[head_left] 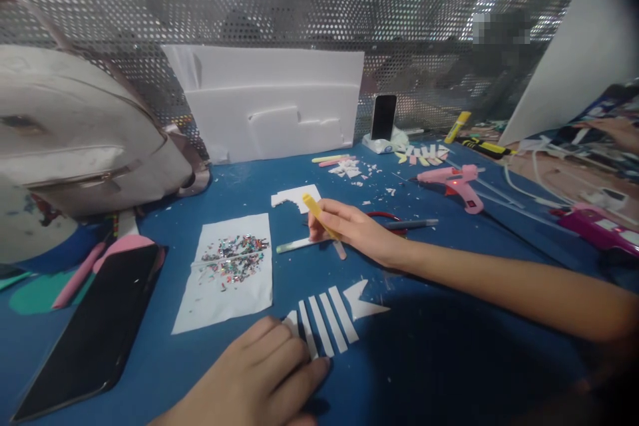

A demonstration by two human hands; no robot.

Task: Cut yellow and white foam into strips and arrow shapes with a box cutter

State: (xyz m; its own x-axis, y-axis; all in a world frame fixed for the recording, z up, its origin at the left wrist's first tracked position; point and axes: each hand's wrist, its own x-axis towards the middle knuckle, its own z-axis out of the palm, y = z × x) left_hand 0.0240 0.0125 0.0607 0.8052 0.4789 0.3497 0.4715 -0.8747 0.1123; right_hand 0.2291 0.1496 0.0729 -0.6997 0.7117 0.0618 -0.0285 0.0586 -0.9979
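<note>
At the far left, a pale backpack (pixel 94 126) stands on the blue tabletop (pixel 234 190), with a black phone (pixel 94 326) lying flat in front of it. Next comes a sheet of paper (pixel 222 306) bearing a loose heap of multicoloured glitter (pixel 244 269), with a thin stick across it.

At the bottom, the left hand (pixel 264 373) rests with its fingers curled over a white piece (pixel 292 323); whether it grips the piece cannot be told. Just right of that piece, four white strips (pixel 329 323) lie side by side in a slanting row, ending in a notched piece (pixel 367 301). The cutting of this set looks done. The strips lie apart, neither joined nor visibly coloured, so any fixing or decorating appears undone.

Above the row, the right hand (pixel 357 226) pinches a yellow stick (pixel 310 204) between thumb and fingers, over a green-tipped pen (pixel 294 245) lying on the tabletop. Just behind is a white card (pixel 307 193) with a ragged bite out of its edge, and farther back are white offcuts (pixel 344 168).

Towards the right, a bunch of white, pink and yellow pieces (pixel 422 155) is apparently another cut set. Nearer, a pink glue gun (pixel 452 180) lies on its side, unheld, a small light glowing red.
</note>
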